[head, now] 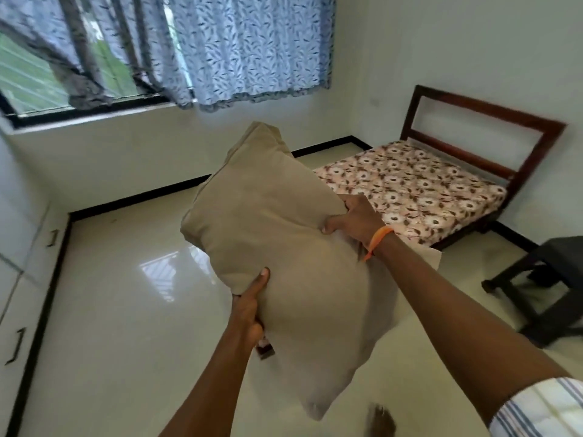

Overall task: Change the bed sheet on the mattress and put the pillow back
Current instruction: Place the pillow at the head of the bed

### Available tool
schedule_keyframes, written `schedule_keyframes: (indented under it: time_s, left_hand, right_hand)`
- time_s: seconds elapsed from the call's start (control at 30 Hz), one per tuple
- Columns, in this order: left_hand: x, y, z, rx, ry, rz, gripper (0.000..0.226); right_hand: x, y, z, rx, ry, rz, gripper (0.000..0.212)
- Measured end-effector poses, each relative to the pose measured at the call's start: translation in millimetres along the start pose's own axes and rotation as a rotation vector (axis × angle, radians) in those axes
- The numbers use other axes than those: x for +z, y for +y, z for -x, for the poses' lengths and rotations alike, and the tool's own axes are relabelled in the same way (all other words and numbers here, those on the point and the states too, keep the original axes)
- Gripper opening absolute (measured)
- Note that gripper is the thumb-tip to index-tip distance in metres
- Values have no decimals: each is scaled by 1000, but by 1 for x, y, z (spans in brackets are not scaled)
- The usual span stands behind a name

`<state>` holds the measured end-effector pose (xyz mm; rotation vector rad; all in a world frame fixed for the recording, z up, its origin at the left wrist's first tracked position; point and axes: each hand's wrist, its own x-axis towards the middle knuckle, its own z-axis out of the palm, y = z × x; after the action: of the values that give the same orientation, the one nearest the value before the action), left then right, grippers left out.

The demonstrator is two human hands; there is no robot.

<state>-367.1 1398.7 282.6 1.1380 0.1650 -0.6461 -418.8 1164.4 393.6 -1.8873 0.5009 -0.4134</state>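
Both hands on the pillow (277,247), held up over the floor (126,310), well short of the bed. Left hand (250,305) gripping the lower edge, thumb laid on the front, other fingers hidden behind. Right hand (356,220) pinching a fold at the far side, fingers curled into the fabric. Flowered sheet (419,187) already spread flat on the mattress, so probably the last step: putting the pillow back. Next: carry across, lower flat near the headboard (482,134), release both grips.

Left hand (249,305) fingers tucked behind pillow (284,253); mattress (419,187) near end covered by it; dark table (549,279) cropped at right edge; small brown thing (266,350) below, perhaps wood.
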Motion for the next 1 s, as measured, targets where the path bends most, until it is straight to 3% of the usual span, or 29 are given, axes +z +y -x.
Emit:
schedule_keyframes:
  time_s: [0.07,0.27,0.67,0.8,1.0]
  left_hand:
    - [58,-14,-32,2,-26,-4,45]
    - [230,-53,-110,-91,-63,-54,70]
    - [517,-129,-301,-188,-129,-151,65]
    - [614,-157,-372,-216,-137,-142,52]
    - [759,-188,-467,-302,-217,-143,66]
  right_hand:
    - [-47,24,-35,-10,32,-25,39]
    - [-207,83,-128,92,73,-44,39]
    - [-449,201,-317,182,220,-52,33]
    - [-523,239,-395,211,247,19,31]
    - [-643,275,-504,228,267,71,35]
